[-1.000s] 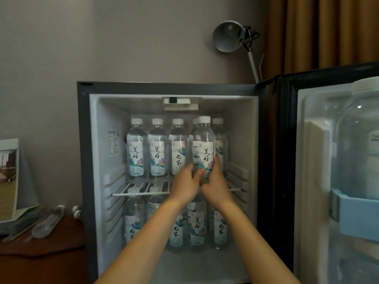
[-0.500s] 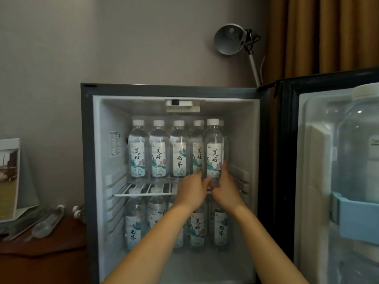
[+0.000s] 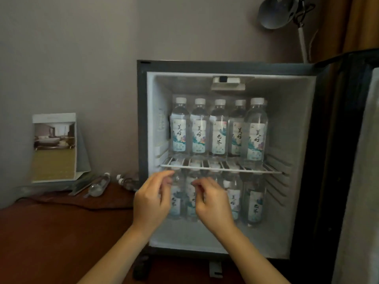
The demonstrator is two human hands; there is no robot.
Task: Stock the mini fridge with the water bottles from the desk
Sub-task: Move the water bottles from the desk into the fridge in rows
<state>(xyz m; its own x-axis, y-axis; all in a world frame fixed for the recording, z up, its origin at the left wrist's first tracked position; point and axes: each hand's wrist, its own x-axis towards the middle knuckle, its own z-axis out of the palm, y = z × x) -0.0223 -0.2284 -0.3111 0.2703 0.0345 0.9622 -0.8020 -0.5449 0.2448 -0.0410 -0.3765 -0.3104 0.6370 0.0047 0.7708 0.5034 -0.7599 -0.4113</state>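
Note:
The mini fridge [image 3: 303,124] stands open on the desk. Several water bottles stand in a row on its wire shelf [image 3: 221,169]; the rightmost one [image 3: 256,130] stands nearest the front. More bottles fill the lower level [image 3: 253,203]. My left hand [image 3: 151,199] and my right hand [image 3: 213,201] hover in front of the lower bottles, below the shelf, fingers loosely curled and holding nothing. On the desk, one bottle [image 3: 99,184] lies left of the fridge, and two more [image 3: 128,181] lie against its left side.
The fridge door [image 3: 361,160] is swung open at the right. A standing card with a room photo [image 3: 54,146] leans on the wall at the left. A desk lamp [image 3: 279,13] rises behind the fridge. The brown desk top [image 3: 51,232] spreads to the left.
Both hands set the bottle at the right end of the upper shelf, let go of it, then drew back down and left. The view shifted left, showing more desk.

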